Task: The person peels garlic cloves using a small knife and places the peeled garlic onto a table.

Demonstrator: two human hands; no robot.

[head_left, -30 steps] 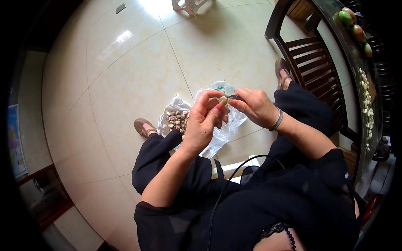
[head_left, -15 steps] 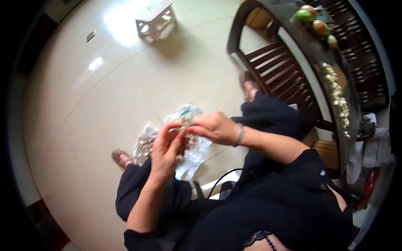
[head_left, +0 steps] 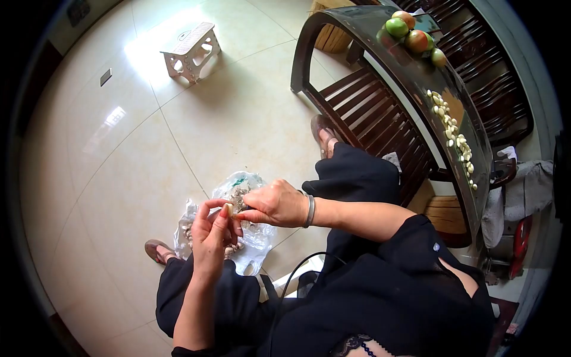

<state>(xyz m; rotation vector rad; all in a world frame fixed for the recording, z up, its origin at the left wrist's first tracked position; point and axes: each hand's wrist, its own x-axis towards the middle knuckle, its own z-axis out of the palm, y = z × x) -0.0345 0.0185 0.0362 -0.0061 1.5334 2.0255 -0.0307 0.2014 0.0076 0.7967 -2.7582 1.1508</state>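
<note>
Now stool (head_left: 191, 49) wholly in view, cut off earlier. Left hand (head_left: 209, 239) pinches pale clove (head_left: 229, 209) between thumb and fingertip; right hand (head_left: 276, 204) curled just beside, its grip unclear.

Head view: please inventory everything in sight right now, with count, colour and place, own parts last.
piece: 1, pale, left fingertips
brownish pieces: several, on plastic below
plastic bag: at least 1, whitish, floor
white pieces: many, along tabletop
fruits: at least 4, green and reddish, tabletop's far end
table: 1, dark, right
bench: 1, dark, beyond table
wood blocks: 2, brown, by table
stool: 1, pale, upper left
plate: 1, grey, floor
cloth: grey, far right
red item: 1, far right, unclear
cable: 1, black, lap
bracelet: 1, silvery, right wrist
shoes: 2, brownish, feet
clothes: black
left hand, right hand: 2, centre
</note>
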